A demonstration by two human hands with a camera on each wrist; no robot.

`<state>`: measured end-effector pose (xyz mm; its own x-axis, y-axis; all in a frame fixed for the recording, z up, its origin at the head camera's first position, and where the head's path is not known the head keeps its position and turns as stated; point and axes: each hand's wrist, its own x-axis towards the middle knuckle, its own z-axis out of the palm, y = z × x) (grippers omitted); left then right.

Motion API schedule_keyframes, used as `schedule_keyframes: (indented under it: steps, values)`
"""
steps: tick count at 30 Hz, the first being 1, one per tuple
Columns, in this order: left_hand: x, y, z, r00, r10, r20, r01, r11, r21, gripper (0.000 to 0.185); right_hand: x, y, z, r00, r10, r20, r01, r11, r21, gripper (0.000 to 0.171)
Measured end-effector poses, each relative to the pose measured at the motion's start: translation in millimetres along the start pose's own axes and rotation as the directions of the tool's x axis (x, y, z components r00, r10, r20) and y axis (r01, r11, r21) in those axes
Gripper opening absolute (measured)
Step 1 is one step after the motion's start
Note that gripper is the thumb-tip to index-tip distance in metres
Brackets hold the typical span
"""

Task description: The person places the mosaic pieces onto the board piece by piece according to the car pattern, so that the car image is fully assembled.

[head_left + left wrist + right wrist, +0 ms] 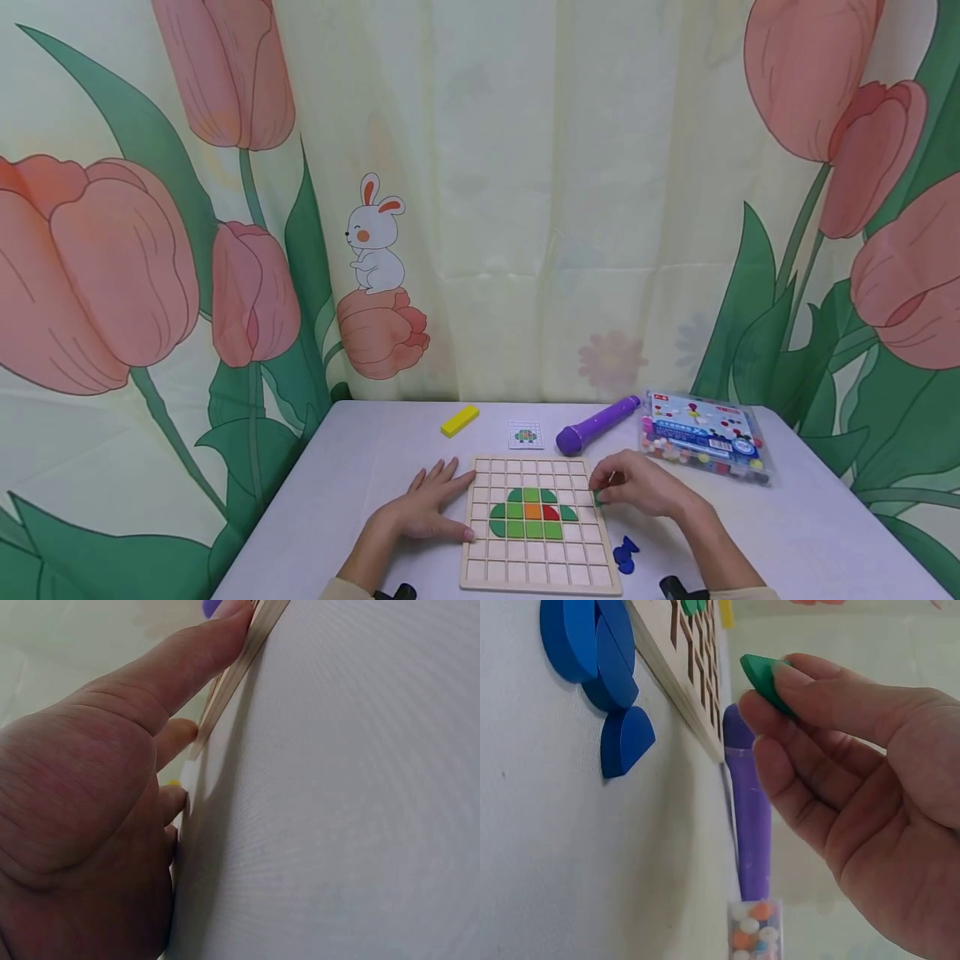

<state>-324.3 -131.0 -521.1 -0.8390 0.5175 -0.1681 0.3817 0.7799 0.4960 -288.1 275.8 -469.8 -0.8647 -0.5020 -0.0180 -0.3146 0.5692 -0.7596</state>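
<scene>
Lying on the tabletop (pixel 322 483), the grid board (pixel 537 551) meets a spread left hand (pixel 427 507); by its right edge, the right hand (pixel 647 483) pinches a green piece (pixel 762 674), probably best squared to a cell before letting go

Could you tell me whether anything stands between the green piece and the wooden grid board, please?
Nothing visible does: the right hand pinches the green piece near the wooden grid board; the blue pieces lie nearer the person.

A wooden grid board (pixel 536 551) lay flat at lower centre, partly filled with green, orange and red tiles (pixel 532 512); a green piece (pixel 762 679) was held tilted near its right edge.
</scene>
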Motion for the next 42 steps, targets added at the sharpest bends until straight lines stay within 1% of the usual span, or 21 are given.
schedule_keyframes:
  steps: [7,16,25,29,37,42]
  values:
    - [0.1,0.4,-0.8,1.000,0.007,0.001,-0.007,1.000,0.006,0.099,1.9,-7.4,2.8,0.998,-0.038,-0.059,0.038,0.999,0.005,0.018]
    - [0.4,-0.5,-0.3,1.000,0.008,-0.002,-0.008,1.000,0.003,0.099,6.9,-13.0,8.6,0.995,-0.076,-0.064,0.077,0.997,0.022,0.013]
    - [-0.8,-0.5,-1.0,1.000,0.018,-0.003,-0.018,1.000,0.003,0.099,12.3,-12.6,18.2,0.999,-0.048,0.000,0.048,0.998,0.035,0.014]
    - [-0.7,-0.7,-1.0,1.000,0.018,-0.001,-0.018,1.000,0.003,0.099,13.5,-14.1,22.2,0.999,-0.018,0.043,0.016,0.999,0.034,0.015]
    - [0.5,-1.8,0.0,1.000,0.014,0.001,-0.014,1.000,-0.003,0.099,13.7,-15.8,29.0,0.993,0.052,0.109,-0.057,0.998,0.040,0.015]
    - [0.3,-0.8,-0.2,1.000,0.012,0.001,-0.012,1.000,-0.007,0.099,14.5,-15.9,31.8,0.990,0.068,0.127,-0.072,0.997,0.034,0.015]
